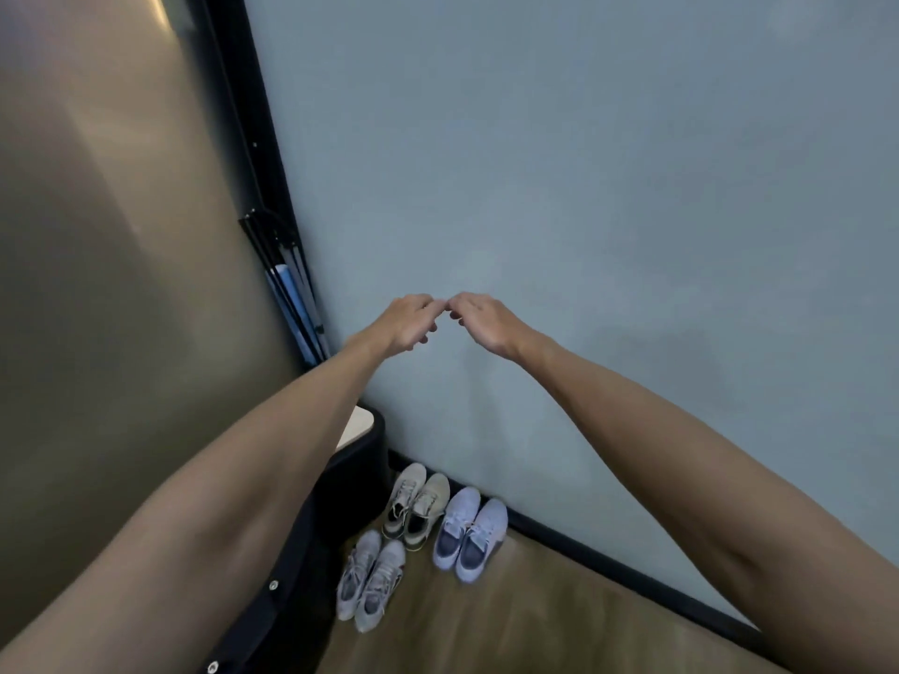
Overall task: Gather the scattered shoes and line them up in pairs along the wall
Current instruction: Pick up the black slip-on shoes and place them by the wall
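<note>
Three pairs of shoes stand on the wooden floor near the wall's black skirting. A beige pair sits closest to the corner, toes at the wall. Beside it on the right is a white pair with grey insides, also toes to the wall. A grey pair stands in front of the beige pair, farther from the wall. Both arms are stretched out high above the shoes. My left hand and my right hand hang with loosely curled fingers, fingertips almost meeting, and hold nothing.
A pale blue-grey wall fills most of the view. A black-framed panel and black furniture with a light top stand at the left. Dark rods and a blue thing lean in the corner. Wooden floor stretches right.
</note>
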Motion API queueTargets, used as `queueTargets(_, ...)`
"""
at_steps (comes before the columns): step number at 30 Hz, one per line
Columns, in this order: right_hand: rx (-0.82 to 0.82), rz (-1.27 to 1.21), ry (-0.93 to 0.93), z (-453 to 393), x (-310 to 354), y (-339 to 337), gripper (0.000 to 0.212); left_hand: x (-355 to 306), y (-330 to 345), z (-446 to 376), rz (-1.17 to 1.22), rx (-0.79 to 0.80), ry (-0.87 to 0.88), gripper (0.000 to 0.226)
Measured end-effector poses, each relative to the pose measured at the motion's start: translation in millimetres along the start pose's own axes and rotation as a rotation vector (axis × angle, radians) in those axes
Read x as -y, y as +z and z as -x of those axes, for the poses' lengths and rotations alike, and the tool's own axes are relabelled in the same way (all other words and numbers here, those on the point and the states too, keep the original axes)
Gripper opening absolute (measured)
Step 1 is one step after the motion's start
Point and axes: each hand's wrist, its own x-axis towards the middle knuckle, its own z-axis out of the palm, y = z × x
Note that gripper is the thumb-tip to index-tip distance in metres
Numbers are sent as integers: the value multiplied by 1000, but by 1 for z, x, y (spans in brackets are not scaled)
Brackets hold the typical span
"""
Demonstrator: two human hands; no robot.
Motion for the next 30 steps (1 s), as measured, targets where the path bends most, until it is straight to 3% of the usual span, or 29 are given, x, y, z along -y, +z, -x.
queueTargets(6, -87, 37, 38, 21, -2, -45, 36, -50, 9, -5, 3, 34, 66, 37)
queueTargets(13, -151, -155, 310, 43, -32, -84, 39, -103, 46, -22, 151, 99, 192, 21)
queueTargets(19, -441, -336, 257, 74, -37, -115, 37, -140, 68, -31, 218, 291, 300, 24)
queueTargets(24, -502, -248, 329, 112, -46, -141, 39, -179, 106, -36, 168, 453, 398, 39)
queueTargets(30, -630, -195, 512, 181, -80, -170, 43, -223, 177, -7, 112, 580, 485, 30)
